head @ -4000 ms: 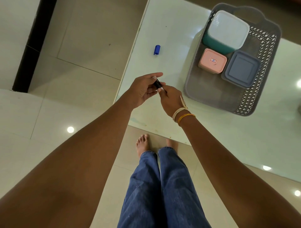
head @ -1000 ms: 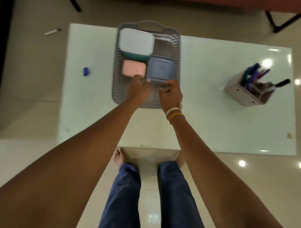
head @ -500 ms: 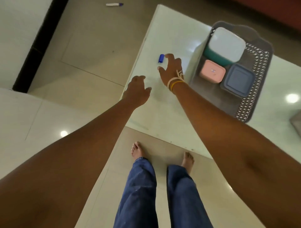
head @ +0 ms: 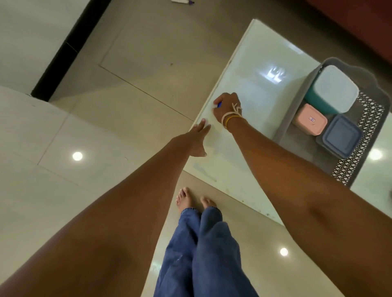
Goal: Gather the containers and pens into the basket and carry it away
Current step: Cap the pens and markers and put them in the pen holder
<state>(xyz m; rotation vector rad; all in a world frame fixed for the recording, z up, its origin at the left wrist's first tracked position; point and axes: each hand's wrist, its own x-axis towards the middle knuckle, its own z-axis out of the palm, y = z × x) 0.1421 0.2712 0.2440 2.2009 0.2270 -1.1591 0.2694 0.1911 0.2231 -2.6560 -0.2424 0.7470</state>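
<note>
The floor (head: 148, 53) spreads in pale tiles under me, my jeans (head: 203, 254) and bare feet below. The white table (head: 254, 84) runs off to my right, glossy, with a light reflected in it. On it sits the grey basket (head: 360, 161), its far wall latticed, well apart from my hands. Inside are three containers, close together: a teal tub (head: 335, 91) with a pale lid at the far end, a slate-blue box (head: 341, 137) nearer me, and a pink box (head: 310, 119) beside it, touching the basket's near wall.

My right hand (head: 228, 108) is down on the table by its left edge, fingers curled round a small blue cap (head: 219, 104) — only a sliver of it shows past my thumb. Cords and a yellow band (head: 231, 118) circle that wrist.

My left hand (head: 198, 137) lies flat and relaxed, fingers straight, resting at the table's edge and holding nothing.

Far off on the floor, at the top, lies a pen (head: 182, 1) — partly cut off by the frame.
</note>
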